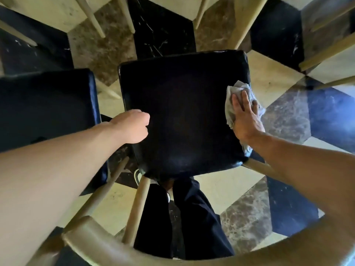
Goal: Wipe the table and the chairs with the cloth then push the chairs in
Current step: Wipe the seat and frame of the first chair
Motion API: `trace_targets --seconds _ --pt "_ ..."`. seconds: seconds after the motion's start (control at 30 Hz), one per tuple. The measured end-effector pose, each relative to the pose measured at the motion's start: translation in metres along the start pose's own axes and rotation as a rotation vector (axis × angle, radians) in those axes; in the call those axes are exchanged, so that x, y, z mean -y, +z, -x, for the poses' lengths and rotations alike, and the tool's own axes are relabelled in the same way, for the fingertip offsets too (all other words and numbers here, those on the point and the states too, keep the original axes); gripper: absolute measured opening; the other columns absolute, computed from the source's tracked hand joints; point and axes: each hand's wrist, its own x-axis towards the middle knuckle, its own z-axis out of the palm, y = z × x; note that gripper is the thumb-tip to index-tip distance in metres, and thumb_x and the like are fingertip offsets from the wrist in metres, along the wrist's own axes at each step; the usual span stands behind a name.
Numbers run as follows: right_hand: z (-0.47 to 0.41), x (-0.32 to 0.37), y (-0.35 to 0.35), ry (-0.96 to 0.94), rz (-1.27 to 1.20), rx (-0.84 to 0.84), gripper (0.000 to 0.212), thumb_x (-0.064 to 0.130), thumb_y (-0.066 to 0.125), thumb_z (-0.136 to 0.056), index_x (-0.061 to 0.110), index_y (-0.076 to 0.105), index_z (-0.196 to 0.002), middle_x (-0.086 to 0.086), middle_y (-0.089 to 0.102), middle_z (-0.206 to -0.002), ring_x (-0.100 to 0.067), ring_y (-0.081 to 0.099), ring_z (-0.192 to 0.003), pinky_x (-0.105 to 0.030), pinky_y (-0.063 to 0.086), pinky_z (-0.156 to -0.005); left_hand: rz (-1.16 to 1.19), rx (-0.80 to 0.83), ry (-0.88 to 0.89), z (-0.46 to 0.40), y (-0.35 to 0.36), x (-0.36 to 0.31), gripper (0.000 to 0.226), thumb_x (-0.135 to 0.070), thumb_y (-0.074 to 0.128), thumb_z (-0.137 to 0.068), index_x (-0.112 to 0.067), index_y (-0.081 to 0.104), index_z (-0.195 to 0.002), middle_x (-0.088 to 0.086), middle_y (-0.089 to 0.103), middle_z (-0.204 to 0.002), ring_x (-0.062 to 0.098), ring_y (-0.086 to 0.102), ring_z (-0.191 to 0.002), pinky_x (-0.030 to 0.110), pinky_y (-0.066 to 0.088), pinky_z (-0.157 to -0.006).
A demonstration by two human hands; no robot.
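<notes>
Straight below me is a chair with a black padded seat [182,116] and a curved pale wooden backrest [107,244]. My right hand [246,116] lies flat, fingers spread, pressing a grey cloth [230,110] onto the seat's right edge. My left hand [132,127] is curled with its fingers closed at the seat's left edge; whether it grips the edge I cannot tell. A second chair's black seat [46,104] stands close on the left. The tabletop is out of view.
Pale wooden legs [240,22] of the table or other chairs stand at the top, with more [326,54] at the upper right. The floor is a black, cream and brown marble pattern [284,120]. My dark trouser legs [188,217] are behind the chair.
</notes>
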Motion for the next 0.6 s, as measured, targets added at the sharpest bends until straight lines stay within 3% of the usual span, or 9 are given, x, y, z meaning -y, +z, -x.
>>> trace_targets --seconds 0.1,0.23,0.4,0.5,0.6 --pt "0.022 0.000 0.022 0.097 -0.032 -0.014 0.095 0.008 0.053 -0.096 0.040 -0.012 -0.158 0.014 -0.028 -0.163 -0.043 -0.011 -0.151 -0.061 0.032 -0.114 -0.017 0.031 0.025 -0.008 0.002 -0.035 0.038 -0.016 0.046 -0.095 -0.019 0.055 -0.131 0.001 0.049 -0.135 0.026 0.056 -0.107 0.037 0.044 -0.079" --pt "0.043 0.033 0.047 0.103 -0.089 -0.080 0.086 0.004 0.046 -0.099 0.028 -0.010 -0.160 0.001 -0.022 -0.167 -0.051 -0.013 -0.149 -0.061 0.004 -0.122 -0.024 0.065 0.079 -0.015 0.006 -0.078 0.043 -0.013 0.046 -0.093 -0.019 0.053 -0.135 -0.001 0.047 -0.137 0.025 0.056 -0.111 0.044 0.052 -0.090" --pt "0.084 0.073 0.077 -0.229 -0.157 -0.043 0.085 -0.005 0.042 -0.095 0.027 -0.001 -0.161 0.003 -0.014 -0.168 -0.045 -0.023 -0.148 -0.057 -0.003 -0.123 -0.067 0.072 0.062 -0.022 0.016 -0.106 0.035 -0.018 0.046 -0.093 -0.016 0.053 -0.127 0.002 0.046 -0.131 0.026 0.055 -0.106 0.046 0.053 -0.085" --pt "0.099 0.092 0.090 -0.510 -0.122 0.009 0.073 0.003 0.040 -0.098 0.026 0.012 -0.161 0.002 -0.001 -0.169 -0.045 -0.016 -0.150 -0.057 -0.001 -0.124 -0.090 0.053 0.040 -0.025 0.018 -0.112 0.031 -0.022 0.046 -0.095 -0.016 0.053 -0.124 0.004 0.045 -0.127 0.026 0.055 -0.103 0.043 0.050 -0.081" --pt "0.093 0.083 0.091 -0.606 -0.088 -0.015 0.064 0.015 0.030 -0.098 0.029 0.019 -0.160 0.005 0.004 -0.169 -0.040 -0.009 -0.153 -0.052 -0.001 -0.125 -0.104 0.056 0.021 -0.027 0.015 -0.110 0.026 -0.022 0.045 -0.095 -0.016 0.055 -0.119 0.004 0.046 -0.125 0.026 0.055 -0.100 0.042 0.050 -0.081"
